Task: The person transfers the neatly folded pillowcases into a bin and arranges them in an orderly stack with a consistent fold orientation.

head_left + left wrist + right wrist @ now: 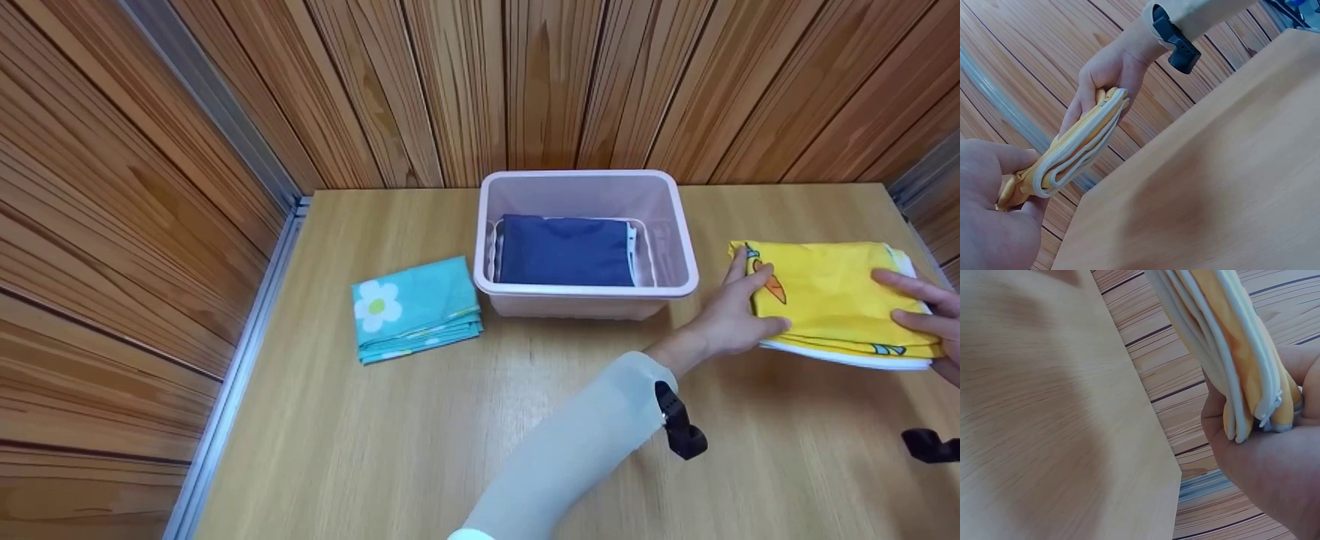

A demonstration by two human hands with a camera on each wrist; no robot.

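Note:
Both hands hold a folded yellow cloth [840, 292] with a carrot print and white edges, at the right in the head view. My left hand [731, 319] grips its left end, thumb in front and fingers behind. At the opposite end my right hand [930, 319] pinches the cloth, partly cut off by the frame edge. In the left wrist view, several stacked layers of the yellow cloth [1072, 149] show, raised off the table. The right wrist view shows the right hand [1269, 458] wrapped round the layered end.
A pale pink bin [585, 290] stands at the back middle, with a folded navy cloth [566, 251] inside. Left of it lies a folded turquoise cloth [416, 307] with a white flower. Wood-plank walls [540, 82] border the wooden table [360, 450] at the back and sides.

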